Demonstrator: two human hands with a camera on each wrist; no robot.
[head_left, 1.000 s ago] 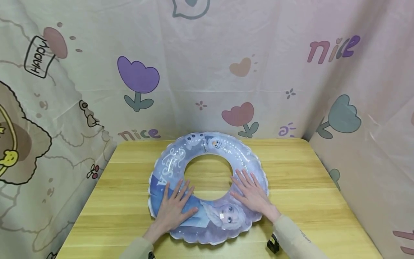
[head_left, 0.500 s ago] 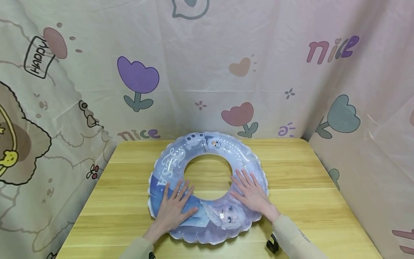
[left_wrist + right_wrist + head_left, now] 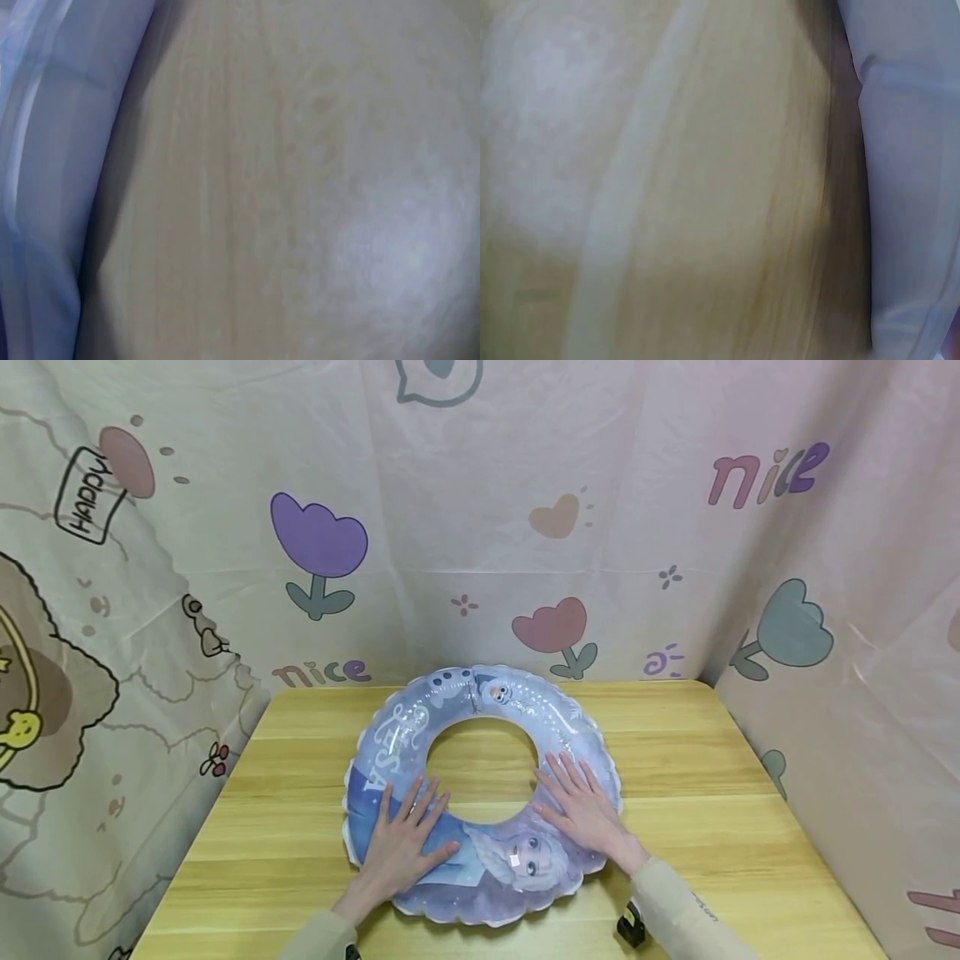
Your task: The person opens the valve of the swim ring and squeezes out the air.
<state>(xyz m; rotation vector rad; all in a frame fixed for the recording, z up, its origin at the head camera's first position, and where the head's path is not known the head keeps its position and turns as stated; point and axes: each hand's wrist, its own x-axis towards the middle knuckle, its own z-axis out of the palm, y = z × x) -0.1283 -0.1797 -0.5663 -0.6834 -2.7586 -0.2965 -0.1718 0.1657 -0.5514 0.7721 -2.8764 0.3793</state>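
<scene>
An inflated swim ring, blue and purple with cartoon prints and a scalloped white seam, lies flat on the wooden table in the head view. My left hand rests on its near left part, fingers spread and straight. On the near right part lies my right hand, palm down, its fingers also straight. In the left wrist view the ring's side fills the left edge. The right wrist view has the ring's pale side along its right edge. Neither wrist view includes the fingers.
The wood-grain table reaches back to a printed cloth backdrop, which also hangs at the left and right sides. Beneath the right sleeve a small black wrist device shows.
</scene>
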